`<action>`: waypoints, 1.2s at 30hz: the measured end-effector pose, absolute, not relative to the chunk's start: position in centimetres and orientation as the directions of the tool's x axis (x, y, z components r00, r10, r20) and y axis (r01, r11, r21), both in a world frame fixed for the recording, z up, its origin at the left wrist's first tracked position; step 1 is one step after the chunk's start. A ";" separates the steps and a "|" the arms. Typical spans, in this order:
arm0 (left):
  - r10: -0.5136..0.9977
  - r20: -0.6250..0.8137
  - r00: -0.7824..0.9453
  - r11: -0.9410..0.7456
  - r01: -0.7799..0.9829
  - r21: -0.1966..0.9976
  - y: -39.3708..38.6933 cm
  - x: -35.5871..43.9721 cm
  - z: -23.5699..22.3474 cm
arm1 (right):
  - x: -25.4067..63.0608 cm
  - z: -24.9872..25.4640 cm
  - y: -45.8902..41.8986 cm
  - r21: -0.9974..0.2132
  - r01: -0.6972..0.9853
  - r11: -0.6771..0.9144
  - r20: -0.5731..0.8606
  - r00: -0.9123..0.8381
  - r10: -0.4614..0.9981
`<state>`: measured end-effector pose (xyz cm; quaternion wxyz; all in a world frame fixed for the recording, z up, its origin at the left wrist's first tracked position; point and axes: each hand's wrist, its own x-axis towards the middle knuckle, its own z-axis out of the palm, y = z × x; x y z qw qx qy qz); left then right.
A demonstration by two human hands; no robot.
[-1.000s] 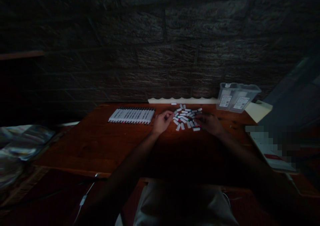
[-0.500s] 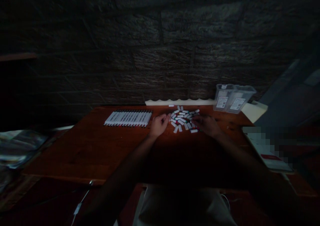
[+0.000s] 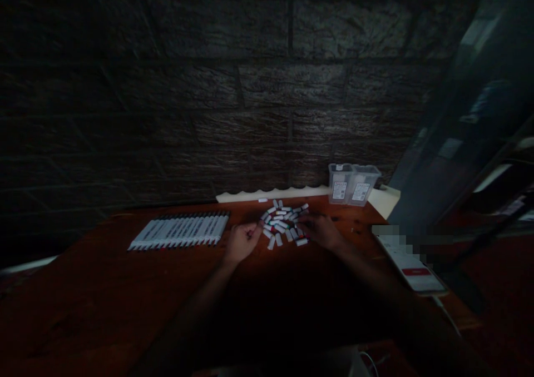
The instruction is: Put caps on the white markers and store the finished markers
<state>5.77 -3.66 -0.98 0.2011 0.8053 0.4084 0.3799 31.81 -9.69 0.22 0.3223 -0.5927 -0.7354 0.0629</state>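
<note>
A loose pile of white marker caps (image 3: 280, 225) with coloured ends lies on the brown table. My left hand (image 3: 242, 242) is at the left edge of the pile, its fingers curled and thumb against the forefinger; whatever sits in that pinch is too dark to name. At the right edge, my right hand (image 3: 323, 231) reaches in with bent fingers pressed together among the caps, and its fingertips are lost in shadow. To the left of my left hand, several white markers (image 3: 179, 229) with dark ends lie side by side in a neat row.
Two clear plastic containers (image 3: 354, 185) with labels stand at the back right by the stone wall (image 3: 267, 88). A pale strip (image 3: 271, 194) runs along the table's back edge. A device with a lit screen (image 3: 411, 263) and cable lies at the right edge.
My view has turned to the right and tilted up, so the table's contents appear farther left and lower. Both hands stay at the two sides of the cap pile.
</note>
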 end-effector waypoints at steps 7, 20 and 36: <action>0.800 0.459 0.386 -0.600 0.529 0.600 -3.4 5.7 -1.2 | 31.6 0.3 -9.6 -0.486 0.822 0.296 0.388 -0.100 0.916; 0.792 0.459 0.402 -0.610 0.502 0.612 -3.9 5.9 -1.4 | 31.3 0.3 -9.7 -0.514 0.808 0.290 0.389 -0.082 0.918; 0.811 0.413 0.414 -0.579 0.465 0.670 -4.7 6.5 -0.3 | 31.0 0.2 -9.7 -0.536 0.795 0.284 0.389 -0.066 0.919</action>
